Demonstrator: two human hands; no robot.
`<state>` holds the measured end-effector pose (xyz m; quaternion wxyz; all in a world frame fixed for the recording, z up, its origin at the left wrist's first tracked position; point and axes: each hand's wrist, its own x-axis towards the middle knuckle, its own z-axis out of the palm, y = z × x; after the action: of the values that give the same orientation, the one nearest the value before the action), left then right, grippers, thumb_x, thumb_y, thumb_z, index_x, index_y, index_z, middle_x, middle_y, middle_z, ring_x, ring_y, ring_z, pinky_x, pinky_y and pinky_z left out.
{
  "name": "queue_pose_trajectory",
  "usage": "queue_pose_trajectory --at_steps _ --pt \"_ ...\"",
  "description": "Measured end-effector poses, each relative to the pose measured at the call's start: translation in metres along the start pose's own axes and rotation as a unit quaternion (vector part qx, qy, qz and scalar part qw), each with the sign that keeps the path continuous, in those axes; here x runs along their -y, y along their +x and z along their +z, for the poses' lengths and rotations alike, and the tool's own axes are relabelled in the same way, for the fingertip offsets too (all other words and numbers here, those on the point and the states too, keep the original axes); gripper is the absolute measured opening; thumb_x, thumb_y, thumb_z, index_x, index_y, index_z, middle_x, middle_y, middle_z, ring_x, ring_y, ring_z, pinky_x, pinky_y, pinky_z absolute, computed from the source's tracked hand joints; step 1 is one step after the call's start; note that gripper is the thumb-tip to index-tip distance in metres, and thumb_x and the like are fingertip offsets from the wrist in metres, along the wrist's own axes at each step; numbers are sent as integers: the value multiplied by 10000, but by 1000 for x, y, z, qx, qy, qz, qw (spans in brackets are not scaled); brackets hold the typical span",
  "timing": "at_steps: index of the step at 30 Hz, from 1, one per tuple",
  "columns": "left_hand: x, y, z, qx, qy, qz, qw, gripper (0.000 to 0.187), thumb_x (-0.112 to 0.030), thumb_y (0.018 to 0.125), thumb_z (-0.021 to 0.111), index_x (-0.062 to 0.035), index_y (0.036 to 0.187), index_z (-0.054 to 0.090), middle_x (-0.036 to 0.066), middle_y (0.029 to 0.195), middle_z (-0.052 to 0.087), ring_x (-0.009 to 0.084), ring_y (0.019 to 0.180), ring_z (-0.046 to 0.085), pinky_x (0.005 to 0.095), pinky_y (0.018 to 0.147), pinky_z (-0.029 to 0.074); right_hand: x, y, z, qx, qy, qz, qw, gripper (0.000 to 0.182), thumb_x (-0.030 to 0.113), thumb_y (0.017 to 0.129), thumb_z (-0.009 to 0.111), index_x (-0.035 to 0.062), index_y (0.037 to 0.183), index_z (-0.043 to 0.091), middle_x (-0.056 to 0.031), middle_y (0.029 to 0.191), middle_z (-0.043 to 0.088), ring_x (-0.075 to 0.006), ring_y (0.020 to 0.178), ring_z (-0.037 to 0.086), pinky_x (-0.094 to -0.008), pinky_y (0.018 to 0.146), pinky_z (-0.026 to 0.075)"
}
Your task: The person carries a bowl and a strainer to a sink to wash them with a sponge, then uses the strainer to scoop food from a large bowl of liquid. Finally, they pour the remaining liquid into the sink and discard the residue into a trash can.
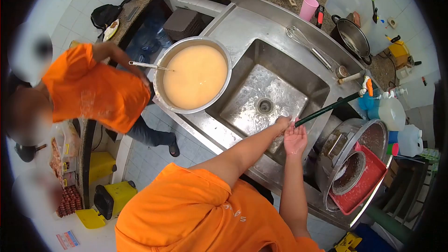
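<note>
My right hand (295, 141) is turned palm up with its fingers stretched out, just below the end of a dark green hose (326, 110). Close beside it, my left hand (282, 123) is near the hose end; its fingers are mostly hidden. Both hands are over the near right part of a steel sink (242, 72), whose wet bottom has a round drain (265, 107). The hose runs from a tap with an orange handle (369, 85).
Left of the sink stands a large pot (227, 67) of pale orange liquid, with a metal utensil (143, 65) in it. A whisk (308, 46) lies behind the sink. Stacked basins and a red tray (361, 184) stand at right. A person in orange (95, 88) is at left.
</note>
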<state>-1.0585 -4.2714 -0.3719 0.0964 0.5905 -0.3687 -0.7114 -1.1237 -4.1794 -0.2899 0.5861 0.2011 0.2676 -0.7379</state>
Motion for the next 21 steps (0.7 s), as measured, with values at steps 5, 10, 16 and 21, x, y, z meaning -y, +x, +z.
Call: queue_pose_trajectory --at_steps 5,10,16,21 --pt "-50 -24 10 230 -28 -65 971 554 -578 915 587 -47 1034 695 82 802 660 124 663 600 342 563 510 -16 20 -56 130 58 41 989 261 235 1013 469 74 1168 602 -42 1116 690 -187 955 646 -357 798 518" --pt "-44 -34 23 120 291 194 929 539 -566 902 586 -74 1076 721 136 983 709 239 860 684 411 748 537 -27 26 -52 88 -2 29 996 260 253 1021 468 90 1172 602 -54 1080 680 -186 916 641 -371 831 534" --pt "-67 -100 12 -25 536 261 802 424 -451 867 658 -88 1079 704 136 1055 689 327 1150 558 563 905 431 -69 112 -102 20 -246 38 968 410 257 995 544 65 1350 467 -108 1174 611 -209 964 636 -354 751 573" --pt "-67 -104 7 -39 531 266 803 396 -413 849 680 -71 1044 724 137 1051 695 315 1151 568 547 932 422 -65 107 -82 51 -268 125 954 388 243 992 549 65 1329 480 -110 1167 614 -205 956 637 -348 748 569"
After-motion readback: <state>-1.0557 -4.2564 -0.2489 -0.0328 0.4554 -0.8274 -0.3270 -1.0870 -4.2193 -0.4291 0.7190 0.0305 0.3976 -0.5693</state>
